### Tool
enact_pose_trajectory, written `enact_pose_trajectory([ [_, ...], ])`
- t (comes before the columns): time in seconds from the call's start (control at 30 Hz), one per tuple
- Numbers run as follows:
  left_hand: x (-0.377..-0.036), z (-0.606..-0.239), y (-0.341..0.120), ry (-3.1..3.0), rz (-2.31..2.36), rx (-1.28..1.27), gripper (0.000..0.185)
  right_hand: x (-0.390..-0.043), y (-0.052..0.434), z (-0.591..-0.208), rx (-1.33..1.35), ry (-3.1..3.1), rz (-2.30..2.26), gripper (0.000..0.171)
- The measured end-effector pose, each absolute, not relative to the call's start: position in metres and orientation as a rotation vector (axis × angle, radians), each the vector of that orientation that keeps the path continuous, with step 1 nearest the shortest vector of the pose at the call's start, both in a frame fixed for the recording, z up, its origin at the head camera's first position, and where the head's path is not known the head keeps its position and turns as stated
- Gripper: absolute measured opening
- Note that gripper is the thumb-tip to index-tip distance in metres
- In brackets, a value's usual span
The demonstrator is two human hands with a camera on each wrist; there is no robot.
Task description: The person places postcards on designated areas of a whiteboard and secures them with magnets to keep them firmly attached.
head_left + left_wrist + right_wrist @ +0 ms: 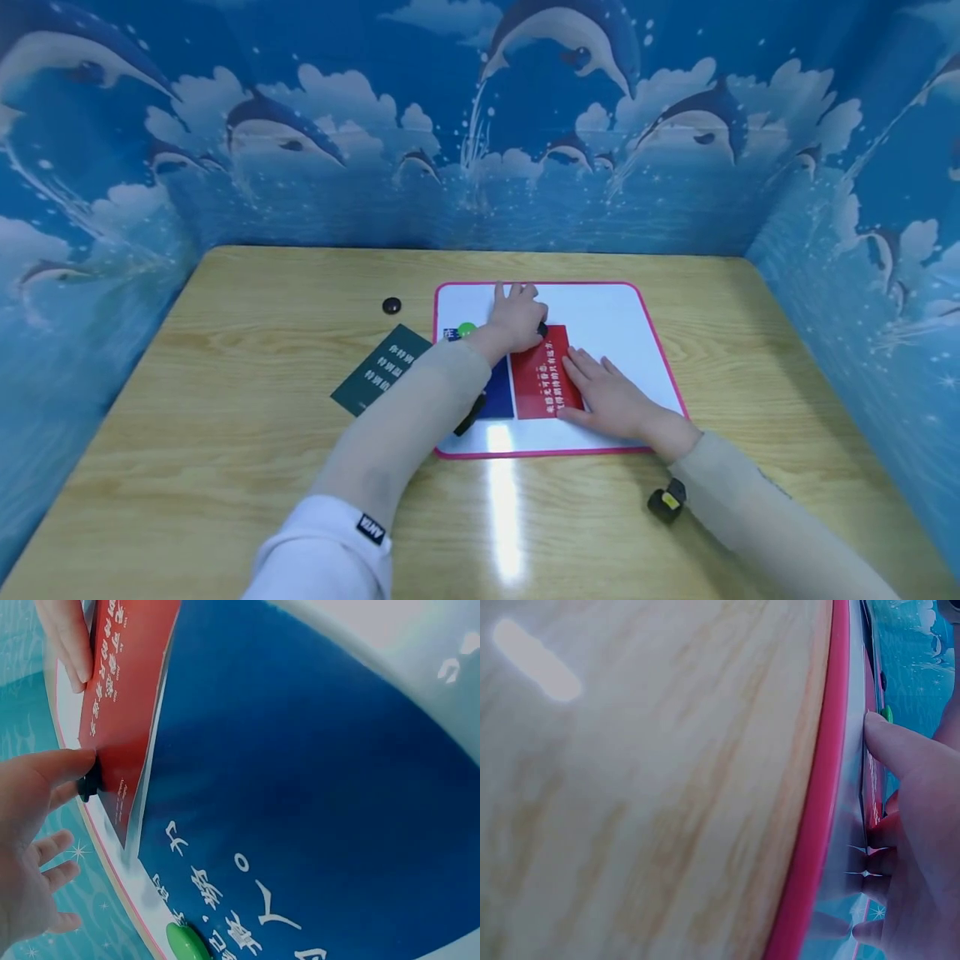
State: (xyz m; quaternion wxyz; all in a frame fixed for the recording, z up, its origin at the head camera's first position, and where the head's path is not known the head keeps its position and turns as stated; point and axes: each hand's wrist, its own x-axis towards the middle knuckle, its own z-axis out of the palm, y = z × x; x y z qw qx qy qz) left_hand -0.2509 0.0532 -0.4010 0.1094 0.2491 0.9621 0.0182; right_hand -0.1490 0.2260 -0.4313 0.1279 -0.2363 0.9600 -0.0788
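A red card [536, 383] with white writing lies on a pink-edged whiteboard [611, 312], beside a blue card [300, 772]. My left hand [517, 319] is at the red card's top edge, pinching a black magnet [91, 781] between thumb and index finger, the other fingers spread. The magnet sits right at the card's top right corner. My right hand [609, 398] lies with extended fingers along the red card's right edge, thumb at its lower corner. A green round magnet [186, 943] sits on the blue card's top edge. My left forearm hides part of the blue card.
Left of the whiteboard, a dark green card [382, 367] with white writing lies on the wooden table [247, 350], partly under my left arm in the head view. A round black magnet [392, 306] rests farther back. A dolphin-print curtain [360, 200] surrounds the table.
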Motion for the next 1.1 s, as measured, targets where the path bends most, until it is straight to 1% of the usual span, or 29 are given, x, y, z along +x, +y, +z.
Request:
enact_pose_trajectory([
  [1.1, -0.2487, -0.4073, 0.0528, 2.826, 0.129, 0.690, 0.039, -0.1492, 0.2264, -0.4323, -0.686, 2.795, -0.224, 0.089],
])
